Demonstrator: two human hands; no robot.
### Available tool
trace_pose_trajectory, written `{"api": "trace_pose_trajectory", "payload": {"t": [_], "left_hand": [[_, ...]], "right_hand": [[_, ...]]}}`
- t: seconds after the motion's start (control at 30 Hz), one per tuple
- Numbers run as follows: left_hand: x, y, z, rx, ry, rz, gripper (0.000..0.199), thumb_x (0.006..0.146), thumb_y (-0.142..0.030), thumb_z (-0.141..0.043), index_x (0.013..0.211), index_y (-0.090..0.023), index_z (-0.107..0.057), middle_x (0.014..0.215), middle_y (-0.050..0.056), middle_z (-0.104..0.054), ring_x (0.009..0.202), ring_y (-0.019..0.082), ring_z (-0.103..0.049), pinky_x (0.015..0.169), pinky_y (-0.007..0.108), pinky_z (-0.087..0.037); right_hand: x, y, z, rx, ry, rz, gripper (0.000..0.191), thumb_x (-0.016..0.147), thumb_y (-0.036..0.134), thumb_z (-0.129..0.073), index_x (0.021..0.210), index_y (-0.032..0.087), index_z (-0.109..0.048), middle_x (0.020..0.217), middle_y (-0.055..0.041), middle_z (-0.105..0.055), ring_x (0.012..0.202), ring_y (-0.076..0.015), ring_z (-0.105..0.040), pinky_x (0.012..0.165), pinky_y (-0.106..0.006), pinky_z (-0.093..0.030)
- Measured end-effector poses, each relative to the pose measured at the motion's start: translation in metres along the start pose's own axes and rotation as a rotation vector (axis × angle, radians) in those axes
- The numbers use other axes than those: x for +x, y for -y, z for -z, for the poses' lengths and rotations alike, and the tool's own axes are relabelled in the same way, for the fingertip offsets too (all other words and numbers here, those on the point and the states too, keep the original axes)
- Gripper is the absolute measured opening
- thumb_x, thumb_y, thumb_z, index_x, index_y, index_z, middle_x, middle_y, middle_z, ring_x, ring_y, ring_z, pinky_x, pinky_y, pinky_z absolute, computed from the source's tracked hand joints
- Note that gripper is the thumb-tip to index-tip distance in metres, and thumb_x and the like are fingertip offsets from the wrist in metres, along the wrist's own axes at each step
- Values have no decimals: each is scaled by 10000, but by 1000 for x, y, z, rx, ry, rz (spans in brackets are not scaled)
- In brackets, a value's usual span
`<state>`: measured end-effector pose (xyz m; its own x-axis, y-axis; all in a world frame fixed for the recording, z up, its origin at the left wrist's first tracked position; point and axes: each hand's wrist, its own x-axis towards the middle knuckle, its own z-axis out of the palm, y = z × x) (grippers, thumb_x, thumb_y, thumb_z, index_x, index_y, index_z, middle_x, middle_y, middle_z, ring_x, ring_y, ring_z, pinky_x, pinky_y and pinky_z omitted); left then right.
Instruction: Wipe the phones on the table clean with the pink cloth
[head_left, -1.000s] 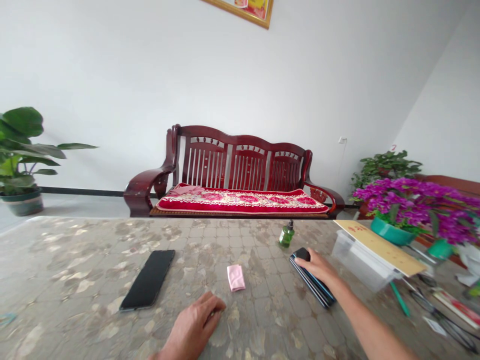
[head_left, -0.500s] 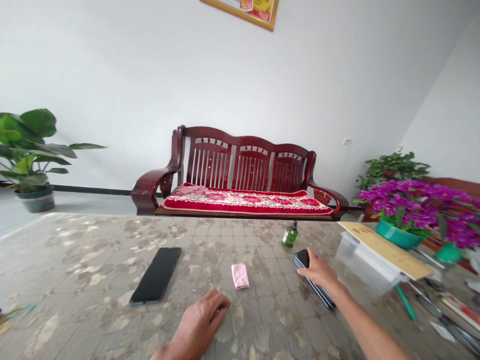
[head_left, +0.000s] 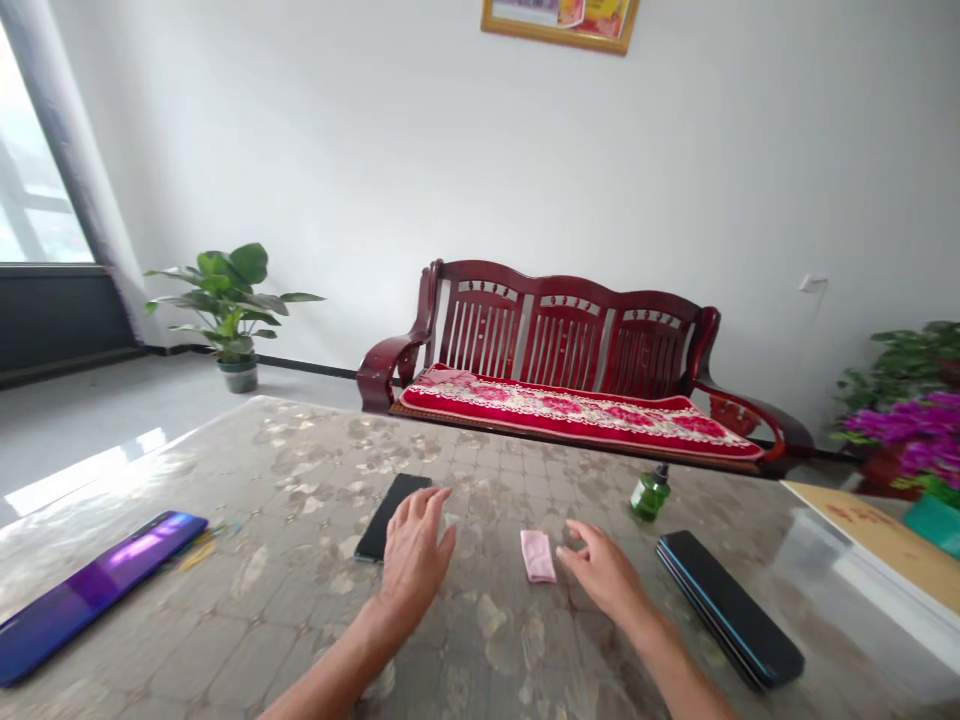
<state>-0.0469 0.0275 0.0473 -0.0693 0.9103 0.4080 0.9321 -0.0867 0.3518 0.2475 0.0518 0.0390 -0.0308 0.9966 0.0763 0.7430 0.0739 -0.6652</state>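
Note:
My left hand (head_left: 417, 548) is open, fingers extended, over the right edge of a black smartphone (head_left: 391, 515) lying on the table. Whether it touches the phone I cannot tell. My right hand (head_left: 600, 568) is open and holds nothing; its fingers are beside a folded pink cloth (head_left: 538, 556). To the right of that hand lies a stack of dark phones (head_left: 727, 608). A green pump bottle (head_left: 649, 494) stands upright behind the stack. On the far left rests a shiny purple-blue phone (head_left: 97, 592).
The table (head_left: 480, 640) has a patterned, glossy cover. At its right stands a clear plastic box (head_left: 847, 590) with a tan envelope (head_left: 877, 530) on top, near purple flowers (head_left: 911, 435). Yellow and blue bands (head_left: 199, 550) lie at left. A wooden bench (head_left: 566, 345) is beyond.
My right hand has let go of the phone stack and moved left toward the pink cloth. My left hand has opened and reached forward to the black smartphone. The view has turned left.

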Motion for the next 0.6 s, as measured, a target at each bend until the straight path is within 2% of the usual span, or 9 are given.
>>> {"api": "trace_pose_trajectory", "payload": {"t": [0.1,0.2,0.33,0.5,0.6], "left_hand": [[12,15,6,198,99,211,615,840,-297,-594,1406,-149,-405,1440,185,-402,1362,355,-283,1067,454,-254],[18,28,6,264,254,320,726,830,-435,-598,1442,-139,-344,1474,230,-337,1361,394,-274,1033,478,-267],[22,36,6,269,302,327,704,810,-430,-597,1416,-142,-383,1411,230,-414,1274,395,-393,978,470,-313],[24,38,9,265,291,319,565,840,-311,-510,1380,-161,-435,1290,183,-525,1190,365,-455,897,450,-379],[24,33,10,251,289,306,577,812,-285,-511,1370,-152,-443,1266,176,-540,1162,358,-464,870,449,-400]], "right_hand": [[15,9,-17,76,88,38,637,647,322,-649,1273,226,-579,1189,-71,-628,803,-177,-639,665,-257,-492],[26,12,-24,114,165,61,681,591,257,-664,1265,213,-579,1165,-60,-628,794,-163,-632,674,-247,-488],[29,10,-30,120,202,91,562,550,194,-660,1112,214,-656,1022,-32,-674,882,-193,-628,781,-263,-469],[25,6,-38,172,244,78,180,622,259,-641,792,201,-657,711,20,-668,674,-165,-611,622,-233,-442],[24,7,-40,361,180,38,168,635,340,-667,706,201,-604,629,30,-621,618,-162,-579,577,-234,-427]]}}
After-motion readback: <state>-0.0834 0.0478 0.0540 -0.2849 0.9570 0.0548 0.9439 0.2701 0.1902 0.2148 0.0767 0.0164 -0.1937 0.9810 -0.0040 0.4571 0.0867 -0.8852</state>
